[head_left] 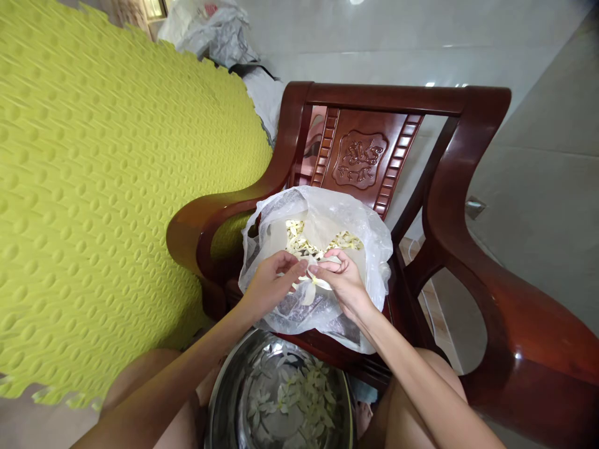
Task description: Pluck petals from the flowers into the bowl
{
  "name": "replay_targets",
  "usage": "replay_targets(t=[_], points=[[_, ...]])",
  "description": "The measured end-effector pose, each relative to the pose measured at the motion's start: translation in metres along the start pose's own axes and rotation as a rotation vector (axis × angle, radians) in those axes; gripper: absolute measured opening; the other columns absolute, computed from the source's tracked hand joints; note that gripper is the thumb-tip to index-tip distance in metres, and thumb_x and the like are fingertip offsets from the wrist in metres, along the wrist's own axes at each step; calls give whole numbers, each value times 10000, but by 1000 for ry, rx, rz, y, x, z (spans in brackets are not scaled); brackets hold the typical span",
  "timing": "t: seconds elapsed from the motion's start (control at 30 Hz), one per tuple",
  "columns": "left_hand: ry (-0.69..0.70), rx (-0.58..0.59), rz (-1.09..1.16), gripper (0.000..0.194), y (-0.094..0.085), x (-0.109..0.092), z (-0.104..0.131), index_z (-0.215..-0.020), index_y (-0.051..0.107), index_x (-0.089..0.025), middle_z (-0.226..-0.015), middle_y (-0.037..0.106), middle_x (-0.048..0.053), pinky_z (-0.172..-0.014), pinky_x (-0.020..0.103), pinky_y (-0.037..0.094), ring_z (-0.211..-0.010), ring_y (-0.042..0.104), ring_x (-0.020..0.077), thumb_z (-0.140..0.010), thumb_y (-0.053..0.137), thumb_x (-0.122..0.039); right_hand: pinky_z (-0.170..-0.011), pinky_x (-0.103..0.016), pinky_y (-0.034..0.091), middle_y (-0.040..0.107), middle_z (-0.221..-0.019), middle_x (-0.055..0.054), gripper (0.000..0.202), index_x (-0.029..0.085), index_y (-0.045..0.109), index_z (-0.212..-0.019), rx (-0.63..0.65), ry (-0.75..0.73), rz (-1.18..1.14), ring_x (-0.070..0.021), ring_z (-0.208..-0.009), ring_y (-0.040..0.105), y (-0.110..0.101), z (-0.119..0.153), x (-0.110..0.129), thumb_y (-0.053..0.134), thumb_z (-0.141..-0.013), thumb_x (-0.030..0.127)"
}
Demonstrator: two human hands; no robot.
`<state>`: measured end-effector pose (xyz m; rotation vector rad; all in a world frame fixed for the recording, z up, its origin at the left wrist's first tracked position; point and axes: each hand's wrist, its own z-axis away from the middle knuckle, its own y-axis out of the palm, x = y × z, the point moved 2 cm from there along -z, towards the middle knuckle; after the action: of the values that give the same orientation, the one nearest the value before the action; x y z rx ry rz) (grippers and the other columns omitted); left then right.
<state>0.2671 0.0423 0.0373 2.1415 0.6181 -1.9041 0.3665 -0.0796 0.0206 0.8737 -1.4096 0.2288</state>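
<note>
You have one white flower (309, 293) in front of you, over the near side of the plastic bag (349, 209) on the seat of the wooden chair (388, 98). Your left hand (272, 279) and right hand (345, 282) meet at it, thumbs and fingertips closed in a pinch from either side (which one bears more of the hold, you cannot tell from here). The step in hand looks like fine fingertip work on this single bloom. More pale blossoms (345, 241) lie in the bag behind your fingers, and loose flowers (314, 399) lie in the metal bowl (230, 399) between your legs. The next move seems to call for light, steady pressure, since thin petals could tear.
</note>
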Motion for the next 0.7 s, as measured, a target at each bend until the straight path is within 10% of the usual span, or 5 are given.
replay_targets(t=[0.17,0.47,0.7], points=[[47,63,-88,338,3,2,2,-856,632,-156,-794,659,39,-592,255,517,-705,605,155,-740,697,-466,-558,-217,406,601,-549,81,464,214,450,-727,-24,54,-51,-101,-539,549,3,2,3,863,-518,179],[-289,58,-37,444,-5,-10,5,-840,767,-150,-777,734,68,-736,289,530,-749,661,181,-655,734,-553,-583,-238,389,538,-495,117,557,237,319,-721,-68,-13,-47,-101,-499,513,3,3,3,841,-534,178],[-406,44,148,471,7,-10,16,-976,685,-115,-711,707,29,-709,296,561,-734,663,169,-587,844,-327,-661,-295,451,562,-540,88,519,238,316,-696,-93,-199,104,-140,-560,580,4,5,11,827,-604,232]])
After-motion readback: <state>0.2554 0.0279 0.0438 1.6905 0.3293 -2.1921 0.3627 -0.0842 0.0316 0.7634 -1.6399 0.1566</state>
